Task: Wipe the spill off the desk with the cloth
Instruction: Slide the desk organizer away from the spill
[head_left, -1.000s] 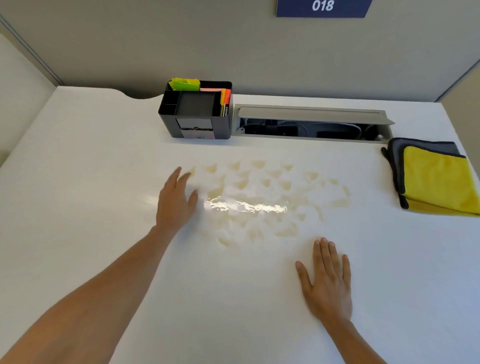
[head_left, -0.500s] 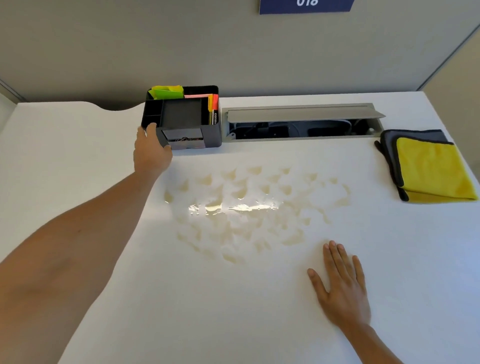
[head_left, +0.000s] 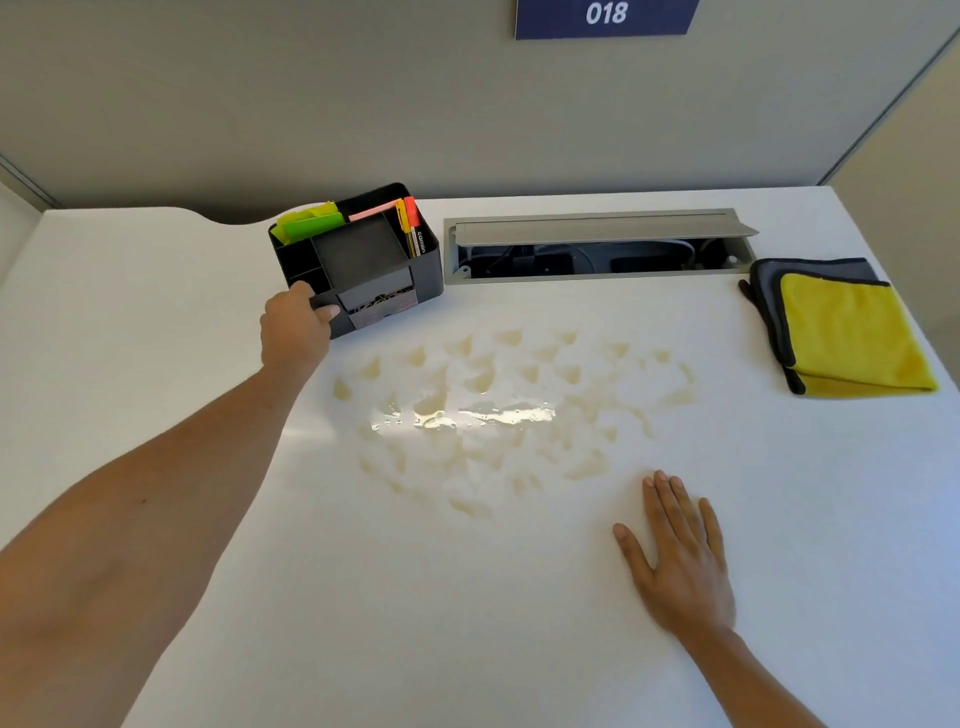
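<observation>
A yellowish spill (head_left: 498, 410) spreads in blotches over the middle of the white desk (head_left: 130, 322). A folded yellow and grey cloth (head_left: 847, 332) lies at the far right, untouched. My left hand (head_left: 293, 332) grips the front left corner of a black desk organizer (head_left: 363, 260), which is turned askew and tilted, just behind the spill. My right hand (head_left: 680, 556) rests flat on the desk in front of the spill's right part, fingers spread, holding nothing.
An open grey cable tray (head_left: 597, 249) is set into the desk behind the spill, right of the organizer. The organizer holds green notes and pens. Grey partition walls close the back and sides; a blue sign (head_left: 605, 15) hangs above.
My left hand moved from beside the spill up to the organizer, took hold of its corner and turned it askew. My right hand stayed flat on the desk.
</observation>
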